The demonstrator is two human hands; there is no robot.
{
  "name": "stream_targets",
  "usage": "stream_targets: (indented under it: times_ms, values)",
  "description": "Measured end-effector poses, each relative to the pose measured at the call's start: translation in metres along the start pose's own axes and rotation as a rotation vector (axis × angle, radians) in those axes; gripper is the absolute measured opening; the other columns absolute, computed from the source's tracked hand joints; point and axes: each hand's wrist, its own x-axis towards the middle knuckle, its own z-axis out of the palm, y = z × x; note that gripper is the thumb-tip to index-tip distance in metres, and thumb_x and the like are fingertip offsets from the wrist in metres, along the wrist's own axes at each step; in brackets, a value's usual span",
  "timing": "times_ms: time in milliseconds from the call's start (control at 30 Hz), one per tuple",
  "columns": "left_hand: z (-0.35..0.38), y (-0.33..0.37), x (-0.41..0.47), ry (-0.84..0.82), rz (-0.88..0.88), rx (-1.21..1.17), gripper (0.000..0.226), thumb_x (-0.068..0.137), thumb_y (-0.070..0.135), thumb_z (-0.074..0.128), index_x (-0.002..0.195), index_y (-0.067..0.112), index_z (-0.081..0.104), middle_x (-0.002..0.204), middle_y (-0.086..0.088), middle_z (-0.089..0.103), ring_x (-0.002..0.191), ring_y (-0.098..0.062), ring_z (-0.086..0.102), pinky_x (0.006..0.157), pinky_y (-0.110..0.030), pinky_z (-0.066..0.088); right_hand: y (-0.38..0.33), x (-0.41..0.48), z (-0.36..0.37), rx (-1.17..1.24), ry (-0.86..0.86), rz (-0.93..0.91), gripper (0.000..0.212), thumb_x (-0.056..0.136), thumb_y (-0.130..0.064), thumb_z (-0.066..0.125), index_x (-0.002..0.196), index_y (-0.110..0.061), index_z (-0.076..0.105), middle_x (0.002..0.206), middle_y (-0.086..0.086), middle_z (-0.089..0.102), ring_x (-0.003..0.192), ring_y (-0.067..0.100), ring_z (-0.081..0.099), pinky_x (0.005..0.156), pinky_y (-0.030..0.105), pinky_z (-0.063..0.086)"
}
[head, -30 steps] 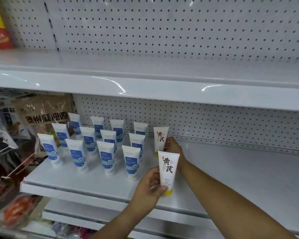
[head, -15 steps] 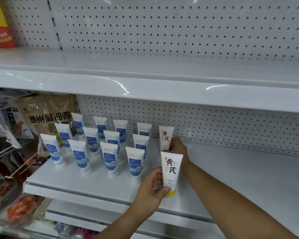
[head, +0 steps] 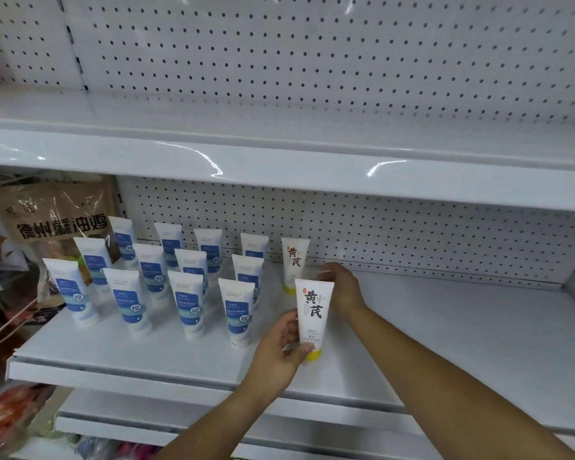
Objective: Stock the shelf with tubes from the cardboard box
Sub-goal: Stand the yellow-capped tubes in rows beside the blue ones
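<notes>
A white tube with a yellow cap point(head: 313, 312) stands cap-down near the front of the white shelf point(head: 462, 343). My left hand point(head: 279, 348) grips its lower part from the left. My right hand point(head: 341, 288) hovers just behind the tube's top, fingers loosely curled with nothing in them. A second yellow-capped tube point(head: 294, 262) stands at the back, a little left of my right hand's fingertips and apart from them. Several blue-labelled white tubes point(head: 188, 302) stand in rows to the left. No cardboard box is in view.
An upper shelf point(head: 279, 167) overhangs the working shelf, with pegboard point(head: 412, 234) behind. Brown snack bags point(head: 54, 214) hang on hooks at the left edge. A lower shelf point(head: 146, 423) juts out below. The shelf surface right of my arms is bare.
My right hand has come off the rear yellow-capped tube and shifted slightly right. My left hand keeps its grip on the front tube, which stays in about the same spot.
</notes>
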Motion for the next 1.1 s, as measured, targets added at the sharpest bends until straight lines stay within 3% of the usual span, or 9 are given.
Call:
stream_targets:
  times_ms: [100, 233, 300, 400, 533, 667, 833, 1100]
  values:
    - [0.014, 0.001, 0.013, -0.002, 0.018, -0.001, 0.053, 0.085, 0.000, 0.069, 0.128, 0.026, 0.050, 0.120, 0.007, 0.065, 0.107, -0.008, 0.064, 0.080, -0.016, 0.053, -0.012, -0.022, -0.032, 0.196, 0.021, 0.003, 0.015, 0.089, 0.002, 0.058, 0.097, -0.005, 0.069, 0.084, 0.000, 0.071, 0.077, 0.019, 0.067, 0.060, 0.021, 0.055]
    - [0.035, -0.003, 0.032, -0.001, 0.028, -0.018, 0.048, 0.086, -0.004, 0.067, 0.123, 0.023, 0.054, 0.120, -0.001, 0.067, 0.107, -0.012, 0.065, 0.084, -0.022, 0.056, -0.024, -0.047, -0.070, 0.360, -0.031, -0.022, 0.023, 0.099, -0.021, 0.054, 0.106, -0.006, 0.070, 0.096, 0.008, 0.075, 0.084, 0.020, 0.073, 0.073, 0.036, 0.061]
    - [0.044, -0.004, 0.041, -0.010, 0.033, -0.026, 0.046, 0.085, -0.005, 0.067, 0.121, 0.021, 0.056, 0.119, -0.004, 0.067, 0.106, -0.014, 0.066, 0.083, -0.024, 0.057, -0.027, -0.057, -0.081, 0.372, -0.048, -0.081, 0.021, 0.097, -0.021, 0.059, 0.110, -0.007, 0.068, 0.100, 0.010, 0.074, 0.088, 0.020, 0.072, 0.074, 0.038, 0.061]
    - [0.055, -0.005, 0.053, -0.019, 0.031, -0.034, 0.044, 0.084, -0.006, 0.067, 0.122, 0.014, 0.056, 0.118, -0.008, 0.067, 0.105, -0.018, 0.065, 0.073, -0.022, 0.056, -0.026, -0.059, -0.085, 0.321, -0.069, -0.137, 0.030, 0.083, -0.003, 0.074, 0.111, -0.006, 0.066, 0.100, 0.013, 0.071, 0.086, 0.022, 0.072, 0.075, 0.042, 0.061]
    - [0.063, -0.005, 0.067, -0.006, 0.028, -0.028, 0.044, 0.083, -0.009, 0.067, 0.120, 0.012, 0.056, 0.114, -0.009, 0.067, 0.103, -0.021, 0.065, 0.068, -0.018, 0.054, -0.021, -0.054, -0.089, 0.242, -0.057, -0.169, 0.033, 0.079, 0.009, 0.072, 0.105, -0.009, 0.066, 0.099, 0.010, 0.069, 0.085, 0.021, 0.070, 0.075, 0.045, 0.061]
    - [0.063, -0.001, 0.080, 0.002, 0.045, 0.002, 0.043, 0.083, -0.008, 0.067, 0.117, 0.016, 0.055, 0.111, -0.004, 0.066, 0.101, -0.017, 0.065, 0.065, -0.014, 0.053, -0.018, -0.036, -0.088, 0.222, -0.028, -0.177, 0.032, 0.079, 0.011, 0.070, 0.097, -0.016, 0.066, 0.098, 0.008, 0.069, 0.096, 0.033, 0.068, 0.074, 0.054, 0.060]
    - [0.063, 0.002, 0.098, 0.037, 0.041, 0.061, 0.046, 0.080, -0.004, 0.074, 0.115, 0.018, 0.054, 0.101, 0.005, 0.067, 0.089, 0.000, 0.064, 0.063, -0.013, 0.052, -0.016, -0.011, -0.082, 0.120, -0.002, -0.243, 0.035, 0.078, 0.004, 0.073, 0.098, -0.025, 0.069, 0.098, 0.007, 0.070, 0.092, 0.027, 0.070, 0.072, 0.051, 0.060]
    - [0.072, -0.011, 0.127, 0.104, 0.033, 0.087, 0.046, 0.078, -0.007, 0.074, 0.112, 0.017, 0.054, 0.104, -0.003, 0.067, 0.092, -0.016, 0.066, 0.065, -0.015, 0.053, -0.009, 0.013, -0.073, 0.040, 0.034, -0.244, 0.037, 0.077, 0.006, 0.072, 0.097, -0.024, 0.067, 0.091, -0.007, 0.069, 0.088, 0.018, 0.070, 0.080, 0.043, 0.060]
